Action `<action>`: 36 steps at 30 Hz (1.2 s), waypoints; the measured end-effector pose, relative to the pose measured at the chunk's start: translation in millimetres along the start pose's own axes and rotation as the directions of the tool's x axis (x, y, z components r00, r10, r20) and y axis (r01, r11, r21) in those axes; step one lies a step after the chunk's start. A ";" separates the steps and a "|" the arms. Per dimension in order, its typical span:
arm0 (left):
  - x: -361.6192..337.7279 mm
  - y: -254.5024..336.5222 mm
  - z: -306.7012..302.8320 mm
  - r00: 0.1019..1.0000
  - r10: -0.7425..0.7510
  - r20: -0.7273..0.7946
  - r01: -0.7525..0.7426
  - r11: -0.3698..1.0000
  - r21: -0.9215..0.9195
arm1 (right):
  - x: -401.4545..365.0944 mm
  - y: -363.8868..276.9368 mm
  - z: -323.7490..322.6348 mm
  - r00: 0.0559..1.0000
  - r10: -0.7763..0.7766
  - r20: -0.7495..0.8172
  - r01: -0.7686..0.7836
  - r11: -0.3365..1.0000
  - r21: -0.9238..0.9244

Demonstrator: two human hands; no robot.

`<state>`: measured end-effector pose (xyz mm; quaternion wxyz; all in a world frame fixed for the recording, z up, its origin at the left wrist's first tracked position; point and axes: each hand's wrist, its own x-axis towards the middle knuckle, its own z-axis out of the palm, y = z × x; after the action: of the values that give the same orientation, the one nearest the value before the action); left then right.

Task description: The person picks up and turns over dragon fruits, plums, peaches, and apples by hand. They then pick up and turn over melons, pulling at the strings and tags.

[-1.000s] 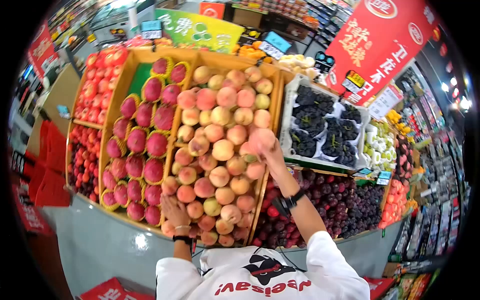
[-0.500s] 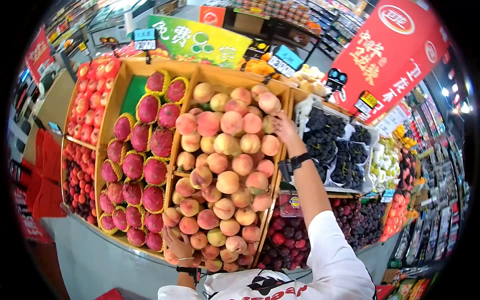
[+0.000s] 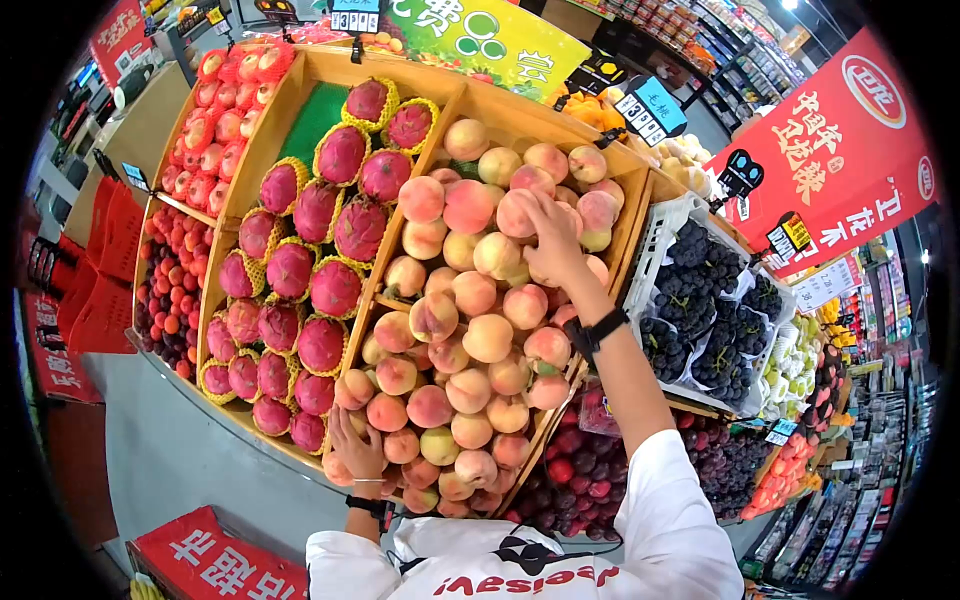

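Several peaches fill a wooden bin in the middle of the head view. At the bin's upper part, my right hand reaches over the pile, fingers and thumb curved round the right side of a pinkish peach. That peach sits among its neighbours, and my palm hides part of the fruit beneath. My left hand rests with fingers apart on peaches at the bin's lower left corner. Its fingertips touch a yellow-pink peach.
Dragon fruit in yellow foam nets lies left of a wooden divider. To the right stand a white crate of black grapes and a bin of dark plums. Price tags rise at the back.
My right hand has moved from the bin's right edge leftward onto the pinkish peach. My left hand stays at the lower left corner. The camera view has shifted.
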<state>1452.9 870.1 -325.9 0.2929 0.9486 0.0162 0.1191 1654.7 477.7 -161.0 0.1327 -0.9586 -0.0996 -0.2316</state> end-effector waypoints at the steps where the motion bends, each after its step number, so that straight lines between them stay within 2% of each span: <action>1: -0.5 -0.6 -1.2 1.000 0.000 -0.003 0.000 1.000 -0.004 | 2.8 1.3 1.6 1.000 0.013 -0.001 -0.014 1.000 -0.010; 4: -1.0 -3.7 -0.4 1.000 0.005 -0.009 -0.005 1.000 -0.006 | 11.7 2.1 7.9 0.998 0.056 -0.012 -0.056 0.995 -0.081; 7: -2.6 -3.5 -1.8 1.000 -0.018 -0.002 0.018 0.999 -0.036 | 4.8 10.8 11.1 0.995 0.071 -0.067 -0.069 0.997 0.039; 10: -3.0 -5.5 -0.5 1.000 -0.001 -0.012 0.001 0.999 -0.036 | 1.1 -8.8 -8.9 0.947 0.291 -0.133 -0.250 0.932 0.261; 13: -3.9 -4.8 -1.2 0.999 0.019 -0.033 -0.020 0.999 -0.032 | -5.6 -29.4 -36.7 0.915 0.369 -0.162 -0.211 0.780 0.589; 14: -3.5 -4.0 -1.9 1.000 0.015 -0.026 -0.016 1.000 -0.025 | -10.1 -26.9 -40.6 0.920 0.364 -0.149 -0.215 0.783 0.583; 17: -5.8 -6.3 -0.3 0.999 0.010 -0.032 -0.012 0.998 -0.055 | -27.4 -30.9 -48.9 0.885 0.462 -0.062 -0.241 0.567 0.788; 18: -5.7 -7.9 0.6 0.999 0.019 -0.031 -0.021 0.999 -0.042 | -33.1 -43.2 -60.5 0.856 0.515 0.046 -0.307 0.435 0.847; 20: -7.1 -9.5 1.4 0.999 0.034 -0.037 -0.035 0.999 -0.030 | -42.1 -71.7 -87.9 0.827 0.510 0.235 -0.322 0.087 0.943; 21: -7.2 -9.0 1.0 0.998 0.040 -0.040 -0.041 0.999 -0.023 | -47.8 -81.0 -96.9 0.815 0.479 0.326 -0.321 -0.094 0.942; 22: -7.1 -8.6 0.7 0.998 0.046 -0.043 -0.047 0.999 -0.024 | -57.0 -80.4 -100.0 0.864 0.343 0.368 -0.316 -0.198 0.928; 25: -7.4 -7.7 -0.6 0.997 0.058 -0.052 -0.059 0.998 -0.028 | -68.3 -112.7 -113.2 0.895 0.254 0.365 -0.236 -0.426 0.874; 26: -7.6 -8.4 0.6 0.997 0.058 -0.056 -0.060 0.998 -0.035 | -72.3 -119.3 -108.5 0.894 0.257 0.368 -0.261 -0.368 0.892; 28: -9.0 -11.6 2.4 0.997 0.057 -0.058 -0.060 0.997 -0.041 | -83.0 -120.6 -100.0 0.917 0.102 0.387 -0.256 -0.593 0.764; 30: -9.3 -11.2 3.2 0.997 0.053 -0.060 -0.056 0.997 -0.045 | -86.4 -131.9 -101.5 0.911 0.019 0.413 -0.259 -0.751 0.608; 33: -9.3 -10.4 3.3 0.997 0.043 -0.062 -0.045 0.998 -0.040 | -86.6 -155.6 -108.6 0.955 -0.029 0.296 -0.170 -0.870 0.463; 34: -9.1 -10.2 3.0 0.997 0.043 -0.064 -0.046 0.998 -0.034 | -86.8 -162.3 -114.3 0.938 0.022 0.346 -0.162 -0.855 0.493; 36: -9.4 -10.2 2.1 0.997 0.044 -0.065 -0.047 0.998 -0.043 | -89.2 -165.8 -113.1 0.947 0.034 0.319 -0.144 -0.843 0.518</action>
<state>1444.6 876.4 -335.3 0.3106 0.9376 0.0015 0.1563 1487.8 588.9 -71.4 0.9784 -0.1639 -0.0978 0.0790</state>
